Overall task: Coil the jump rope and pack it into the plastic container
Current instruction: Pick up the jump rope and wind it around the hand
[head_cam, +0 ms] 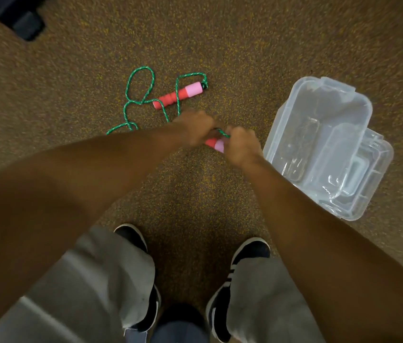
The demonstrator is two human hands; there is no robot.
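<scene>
A green jump rope (pixel 141 90) lies in loose loops on the brown carpet. One red and pink handle (pixel 179 95) rests on the floor among the loops. My left hand (pixel 194 128) grips the other red and pink handle (pixel 216 144), and my right hand (pixel 241 147) pinches the rope where it leaves that handle. Both hands are close together, low over the floor. A clear plastic container (pixel 324 134) stands open on the floor just right of my right hand, with what looks like its clear lid (pixel 359 184) partly under its near right side.
My two feet in dark shoes (pixel 242 258) stand on the carpet below the hands. A dark object (pixel 19 18) sits at the far left corner. Carpet (pixel 245 58) stretches beyond the rope.
</scene>
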